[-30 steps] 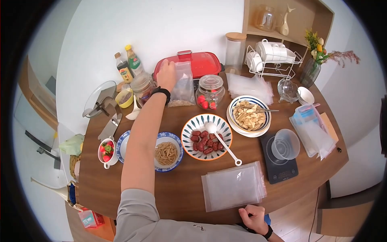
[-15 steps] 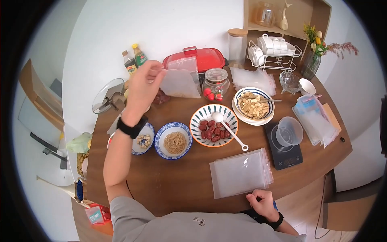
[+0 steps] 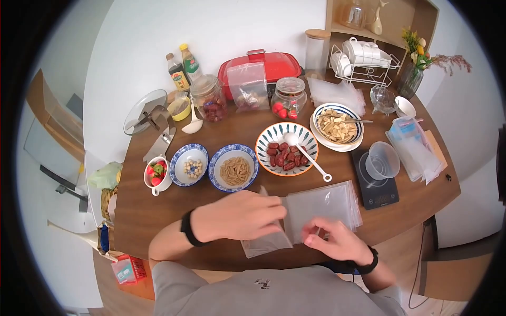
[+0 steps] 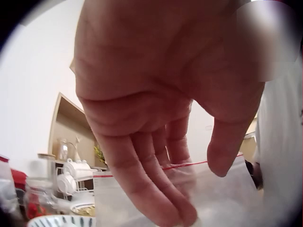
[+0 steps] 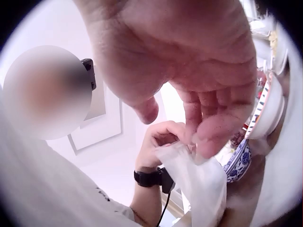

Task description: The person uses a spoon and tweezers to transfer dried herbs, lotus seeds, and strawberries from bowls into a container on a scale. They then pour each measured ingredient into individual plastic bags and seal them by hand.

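Observation:
My left hand holds a clear zip bag by its top over the front of the table. In the left wrist view, the red-striped bag mouth lies between thumb and fingers. My right hand hovers just right of the bag, fingers loosely bent and thumb apart; its fingertips overlap the bag in the right wrist view. Beneath the hands, a stack of flat zip bags lies on the table. What the held bag contains is hidden.
Blue-rimmed bowls of pale nuts and tan strips, plus a bowl of red dates with a white spoon, stand beyond the hands. A scale bears a plastic tub. Behind are jars, a filled bag and a red cooker.
My left hand has brought a zip bag from beside the red cooker to the table's front. My right hand has risen from the edge, its fist loosened, toward the bag.

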Available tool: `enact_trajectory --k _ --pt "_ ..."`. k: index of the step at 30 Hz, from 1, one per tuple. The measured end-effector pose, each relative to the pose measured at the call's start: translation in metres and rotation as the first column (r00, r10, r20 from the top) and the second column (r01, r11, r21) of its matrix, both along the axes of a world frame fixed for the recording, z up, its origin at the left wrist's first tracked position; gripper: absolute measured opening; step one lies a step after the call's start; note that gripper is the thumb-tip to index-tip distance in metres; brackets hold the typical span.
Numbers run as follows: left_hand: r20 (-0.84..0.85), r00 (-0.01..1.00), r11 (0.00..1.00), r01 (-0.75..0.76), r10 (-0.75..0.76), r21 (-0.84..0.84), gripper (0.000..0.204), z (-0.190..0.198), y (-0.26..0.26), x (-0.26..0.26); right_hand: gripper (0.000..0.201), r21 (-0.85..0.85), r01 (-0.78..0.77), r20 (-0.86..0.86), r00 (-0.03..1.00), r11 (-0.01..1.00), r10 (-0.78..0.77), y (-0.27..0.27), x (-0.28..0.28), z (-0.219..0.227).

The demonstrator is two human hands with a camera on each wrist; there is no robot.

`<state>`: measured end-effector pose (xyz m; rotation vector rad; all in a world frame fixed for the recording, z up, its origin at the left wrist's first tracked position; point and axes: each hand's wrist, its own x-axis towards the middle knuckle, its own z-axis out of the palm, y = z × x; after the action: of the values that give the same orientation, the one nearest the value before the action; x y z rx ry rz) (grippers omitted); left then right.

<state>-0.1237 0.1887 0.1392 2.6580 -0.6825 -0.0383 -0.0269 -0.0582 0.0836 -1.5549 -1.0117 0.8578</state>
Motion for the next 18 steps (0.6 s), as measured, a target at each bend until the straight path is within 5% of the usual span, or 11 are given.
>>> enact_trajectory --k 6,12,14,18 --pt "0.094 0.995 0.988 0.033 -0.019 -0.152 0.030 -0.032 -0.029 0.010 0.025 -0.205 -0.142 0.117 0.979 0.968 0.169 0.020 0.011 0.019" --pt "0.258 0.919 0.877 -0.156 0.297 -0.455 0.028 -0.041 -0.042 -0.005 0.019 -0.217 -0.175 -0.176 0.975 0.960 0.138 0.014 0.015 0.007" --pt "-0.006 0.934 0.774 -0.299 0.357 -0.558 0.016 -0.039 -0.041 -0.018 0.015 -0.251 -0.171 -0.332 0.940 0.953 0.081 0.015 0.012 0.012" --pt "-0.202 0.947 0.744 -0.322 0.250 -0.585 0.024 -0.054 -0.040 -0.025 0.014 -0.265 -0.219 -0.369 0.923 0.939 0.111 0.016 0.010 0.003"
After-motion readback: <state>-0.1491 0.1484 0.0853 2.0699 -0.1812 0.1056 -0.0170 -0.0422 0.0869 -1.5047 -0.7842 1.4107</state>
